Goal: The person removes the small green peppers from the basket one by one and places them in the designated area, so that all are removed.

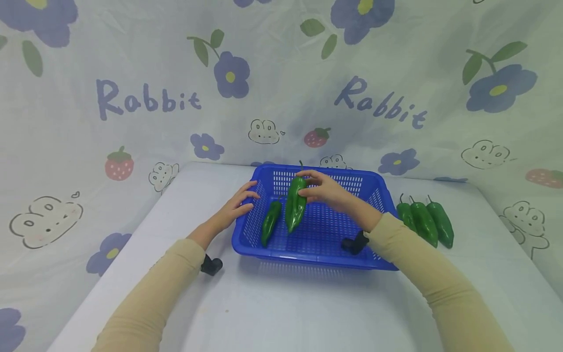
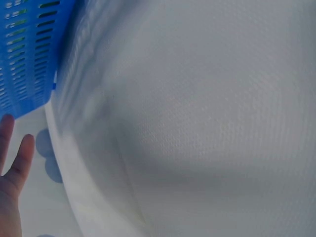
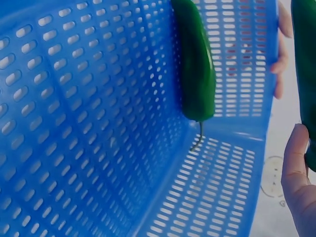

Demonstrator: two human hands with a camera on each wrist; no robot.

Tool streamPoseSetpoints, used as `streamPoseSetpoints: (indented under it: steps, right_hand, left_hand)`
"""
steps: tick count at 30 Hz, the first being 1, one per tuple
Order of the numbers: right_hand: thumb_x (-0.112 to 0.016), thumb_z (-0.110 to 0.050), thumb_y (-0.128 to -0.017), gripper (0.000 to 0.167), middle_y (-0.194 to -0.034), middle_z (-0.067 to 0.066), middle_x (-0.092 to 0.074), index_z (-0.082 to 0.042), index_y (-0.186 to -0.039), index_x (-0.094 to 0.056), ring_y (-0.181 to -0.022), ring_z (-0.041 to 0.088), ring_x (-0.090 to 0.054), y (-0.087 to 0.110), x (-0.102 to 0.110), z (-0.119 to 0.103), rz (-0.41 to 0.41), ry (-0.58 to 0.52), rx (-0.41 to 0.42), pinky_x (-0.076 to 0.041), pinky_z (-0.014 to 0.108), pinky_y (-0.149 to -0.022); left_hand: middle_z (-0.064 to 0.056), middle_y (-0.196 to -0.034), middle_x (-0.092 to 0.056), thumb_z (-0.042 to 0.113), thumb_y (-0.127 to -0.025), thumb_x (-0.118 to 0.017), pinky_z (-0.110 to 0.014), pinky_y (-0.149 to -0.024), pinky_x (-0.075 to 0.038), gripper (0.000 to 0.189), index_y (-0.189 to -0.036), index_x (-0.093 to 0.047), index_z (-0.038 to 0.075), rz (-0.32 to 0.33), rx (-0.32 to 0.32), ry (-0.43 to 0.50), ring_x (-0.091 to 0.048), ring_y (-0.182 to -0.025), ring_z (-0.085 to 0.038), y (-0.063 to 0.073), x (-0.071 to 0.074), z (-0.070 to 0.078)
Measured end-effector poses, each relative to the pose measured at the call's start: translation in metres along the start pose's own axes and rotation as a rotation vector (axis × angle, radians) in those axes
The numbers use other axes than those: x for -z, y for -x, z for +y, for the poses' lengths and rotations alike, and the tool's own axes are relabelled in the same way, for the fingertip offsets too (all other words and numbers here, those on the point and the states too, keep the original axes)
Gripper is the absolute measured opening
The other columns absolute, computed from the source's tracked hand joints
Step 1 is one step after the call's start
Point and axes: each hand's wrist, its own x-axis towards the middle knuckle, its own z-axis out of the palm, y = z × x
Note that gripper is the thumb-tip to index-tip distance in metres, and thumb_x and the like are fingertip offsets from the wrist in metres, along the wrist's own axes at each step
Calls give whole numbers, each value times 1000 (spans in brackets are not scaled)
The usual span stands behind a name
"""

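My right hand [image 1: 327, 189] pinches a green pepper [image 1: 295, 205] near its stem end and holds it over the blue plastic basket [image 1: 308, 257]. Inside the basket, along its left side, lies another green pepper [image 1: 271, 222], which the right wrist view shows with its thin stem. At the basket's left rim my left hand [image 1: 237, 205] rests with its fingers spread and straight. The left wrist view catches only part of that hand [image 2: 12, 173] beside the basket's slotted wall [image 2: 29, 54]. In the right wrist view the held pepper [image 3: 303, 74] is cut off by the frame edge.
Several green peppers [image 1: 424, 222] lie side by side on the white table [image 1: 281, 313], right of the basket; the right sleeve partly covers one. Black wrist-camera mounts [image 1: 212, 266] stick out below both wrists. A patterned cloth [image 1: 272, 73] hangs behind the table.
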Motion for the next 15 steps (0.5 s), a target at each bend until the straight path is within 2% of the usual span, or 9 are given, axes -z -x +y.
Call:
streamPoseSetpoints:
  steps: [5, 15]
  right_hand:
    - [-59, -1, -85, 58, -125, 20, -44, -3, -137, -34, -97, 23, -59, 8, 6, -6, 15, -23, 13, -49, 43, -88]
    - [-56, -3, -86, 57, -123, 18, -43, -5, -138, -33, -92, 17, -60, 28, 28, -19, 57, -2, 50, -52, 34, -80]
  left_hand:
    - [-25, -148, -12, 7, -88, -39, -67, -102, -13, 32, -116, -45, -7, -11, -4, 6, -5, -137, -45, 4, 0, 25]
    - [-23, -149, -11, 7, -89, -38, -65, -104, -11, 34, -118, -44, -8, -14, 4, 11, -4, -138, -42, 5, 0, 27]
